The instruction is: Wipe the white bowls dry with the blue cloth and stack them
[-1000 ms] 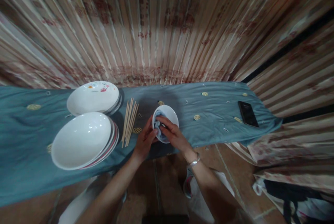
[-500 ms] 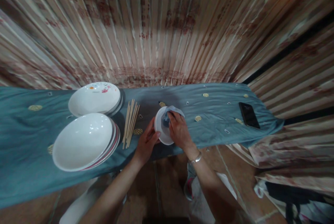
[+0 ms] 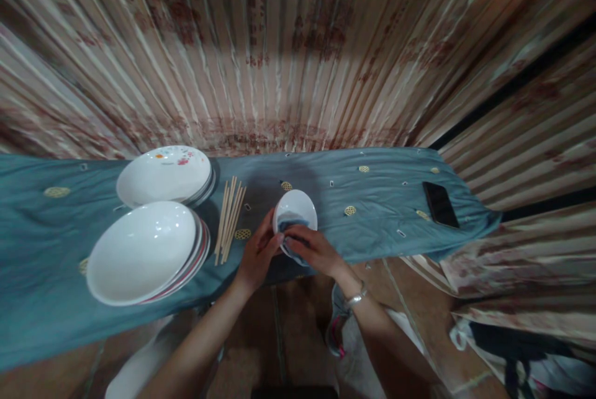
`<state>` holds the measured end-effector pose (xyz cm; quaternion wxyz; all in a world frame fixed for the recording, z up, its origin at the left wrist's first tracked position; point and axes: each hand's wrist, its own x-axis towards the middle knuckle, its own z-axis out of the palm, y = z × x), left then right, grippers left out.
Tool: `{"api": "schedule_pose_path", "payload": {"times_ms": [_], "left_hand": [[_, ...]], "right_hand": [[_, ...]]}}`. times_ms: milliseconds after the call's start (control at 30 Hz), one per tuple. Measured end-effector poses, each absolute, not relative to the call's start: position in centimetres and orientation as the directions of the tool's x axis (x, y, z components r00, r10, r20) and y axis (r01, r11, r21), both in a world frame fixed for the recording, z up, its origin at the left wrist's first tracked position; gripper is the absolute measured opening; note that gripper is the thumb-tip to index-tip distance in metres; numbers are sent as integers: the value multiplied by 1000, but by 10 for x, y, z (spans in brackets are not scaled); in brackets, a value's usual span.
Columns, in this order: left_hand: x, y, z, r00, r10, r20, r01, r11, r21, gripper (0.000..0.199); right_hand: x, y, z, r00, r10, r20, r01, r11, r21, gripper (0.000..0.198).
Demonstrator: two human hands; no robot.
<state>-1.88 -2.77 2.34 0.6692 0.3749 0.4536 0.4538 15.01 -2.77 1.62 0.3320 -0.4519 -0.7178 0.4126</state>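
Both forearms reach forward from the near edge, angled inward so that the left hand [image 3: 256,259] and right hand [image 3: 321,251] meet at one small bowl [image 3: 298,202]. The left hand comes in from the bowl's left, wrist low, thumb on the near rim and fingers around the outer wall. The right arm (a bracelet [image 3: 356,295] circles its wrist) slants in from the other side, palm down, fingers bent over the near rim.

The left grip is clamped on the bowl; the right grip is closed on one blue rag [image 3: 292,223], bunched in the near part of the bowl and partly hidden by the fingers. The bowl is held over the near side of the surface [image 3: 382,200], its mouth tipped toward the camera.

To the left lie two stacks of dishes, a front stack [image 3: 139,256] and a back stack [image 3: 162,177] (their overlapping rims defeat an exact count). Between them and the left hand is one bundle of chopsticks [image 3: 230,219], at least five. One phone [image 3: 441,204] lies at far right, well apart.
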Motion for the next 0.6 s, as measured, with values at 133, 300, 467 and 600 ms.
{"api": "schedule_pose_path", "payload": {"times_ms": [133,300,467,600], "left_hand": [[-22,-26,27,154,946,-284,-278,318,907,83],[-23,-26,30,159,935,-318,-375,355,856,86],[-25,-25,26,132,949,-287,-328,315,891,78],[-32,-19,20,-43,978,-204,-212,191,959,65]], "right_hand": [[142,-33,21,-365,921,136,349,271,-897,44],[145,-33,26,-248,945,212,370,294,-881,29],[163,-25,44,-94,991,92,189,109,-976,24],[177,-22,46,18,996,-82,-152,-78,-985,34]]}}
